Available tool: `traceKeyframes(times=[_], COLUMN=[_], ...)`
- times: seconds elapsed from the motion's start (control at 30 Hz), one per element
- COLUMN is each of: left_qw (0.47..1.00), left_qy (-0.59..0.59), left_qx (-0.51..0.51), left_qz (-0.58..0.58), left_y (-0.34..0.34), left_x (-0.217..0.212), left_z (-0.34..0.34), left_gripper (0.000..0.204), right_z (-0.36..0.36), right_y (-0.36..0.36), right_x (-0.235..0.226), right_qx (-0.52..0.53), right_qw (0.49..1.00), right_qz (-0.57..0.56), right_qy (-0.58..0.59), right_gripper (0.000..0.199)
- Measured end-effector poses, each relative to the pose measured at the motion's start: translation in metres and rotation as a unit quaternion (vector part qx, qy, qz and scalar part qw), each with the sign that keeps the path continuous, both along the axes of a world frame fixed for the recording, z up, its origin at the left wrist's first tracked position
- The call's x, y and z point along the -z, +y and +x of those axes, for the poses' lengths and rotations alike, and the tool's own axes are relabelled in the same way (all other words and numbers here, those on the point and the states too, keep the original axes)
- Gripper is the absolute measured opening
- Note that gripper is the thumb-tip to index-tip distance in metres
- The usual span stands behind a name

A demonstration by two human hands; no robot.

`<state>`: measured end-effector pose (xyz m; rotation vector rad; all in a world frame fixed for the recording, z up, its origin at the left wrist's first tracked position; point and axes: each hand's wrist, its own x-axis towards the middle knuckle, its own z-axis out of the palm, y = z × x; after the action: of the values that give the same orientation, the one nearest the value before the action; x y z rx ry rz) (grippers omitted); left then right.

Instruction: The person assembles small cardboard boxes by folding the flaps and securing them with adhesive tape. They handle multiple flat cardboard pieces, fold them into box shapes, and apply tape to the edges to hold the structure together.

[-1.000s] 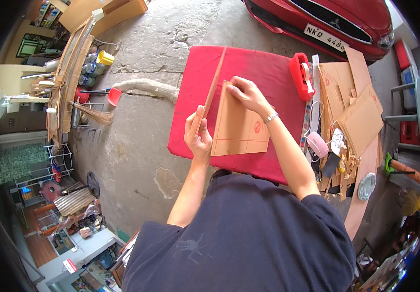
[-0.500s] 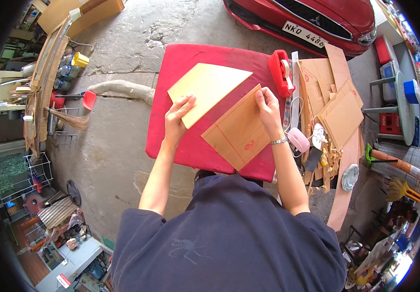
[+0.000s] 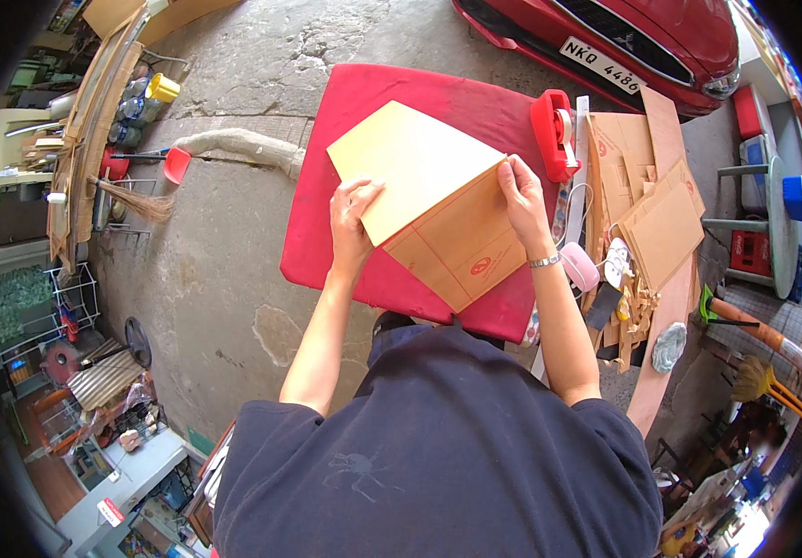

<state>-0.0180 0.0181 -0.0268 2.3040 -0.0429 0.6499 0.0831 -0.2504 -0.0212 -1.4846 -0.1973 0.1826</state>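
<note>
Since the frame 0.5 s earlier, the folded cardboard sheet sits in much the same pose on the red table, and both hands remain on it with only slight shifts. The sheet lies flat near the table's centre, its pale upper flap folded over the brown lower panel, which bears red printed lines and a round red mark.

Left hand: fingers spread and nearly flat, pressing on the left edge of the pale flap where it meets the brown panel; it grips nothing. Right hand: fingers curled at the sheet's right corner, pinching the fold edge; a thin bracelet shows on the wrist.

Relative to the sheet:
- Red tape dispenser, just right of it, on the table's right edge.
- Pink round object, to the lower right, beside the right forearm.
- Pile of brown cardboard offcuts, further right, on a separate surface.
- Red car, beyond the table, up and to the right.
- Yellow cup and a red dustpan, well apart to the left on the concrete floor, with a broom beside them.
</note>
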Motion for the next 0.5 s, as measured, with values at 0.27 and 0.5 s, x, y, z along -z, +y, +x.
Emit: traceKeyframes(times=[0.27,0.5], left_qw=[0.987,0.943], left_qy=[0.058,0.093], left_qx=[-0.139,-0.043], left_qz=[-0.054,-0.316], left_y=[-0.019,-0.014], left_x=[-0.01,0.013], left_z=[-0.02,-0.027], left_gripper=[0.039,0.04], right_z=[-0.001,0.005], right_y=[0.003,0.003], right_x=[-0.018,-0.024], right_qx=[0.002,-0.017], right_qw=[1.0,0.998], right_qz=[0.029,-0.018], right_qy=[-0.005,-0.061], right_gripper=[0.017,0.028])
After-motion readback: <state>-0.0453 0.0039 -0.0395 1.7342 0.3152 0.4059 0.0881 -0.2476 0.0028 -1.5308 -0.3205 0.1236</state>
